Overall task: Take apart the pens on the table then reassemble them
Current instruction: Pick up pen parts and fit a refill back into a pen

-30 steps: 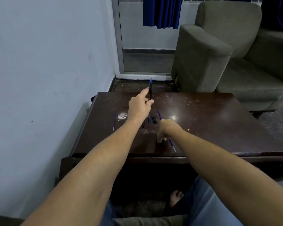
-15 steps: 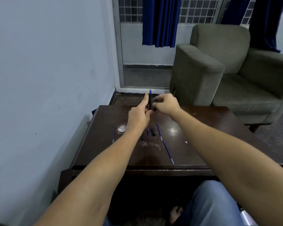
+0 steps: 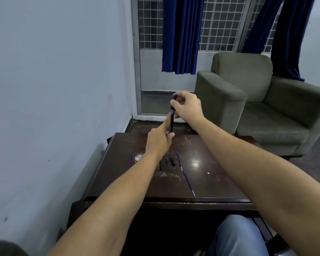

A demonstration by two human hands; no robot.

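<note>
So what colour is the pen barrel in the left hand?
The pen barrel is black, with blue showing near its top; head view.

pen parts (image 3: pixel 172 161) on table (image 3: pixel 220 183), armchair (image 3: pixel 248 100) behind right

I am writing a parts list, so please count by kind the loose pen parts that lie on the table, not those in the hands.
Thin blue refills: 3
Short dark pieces: 3, one partly hidden
Total: 6
Not counted: the pen barrel in the left hand, the end piece in the right hand.
</note>
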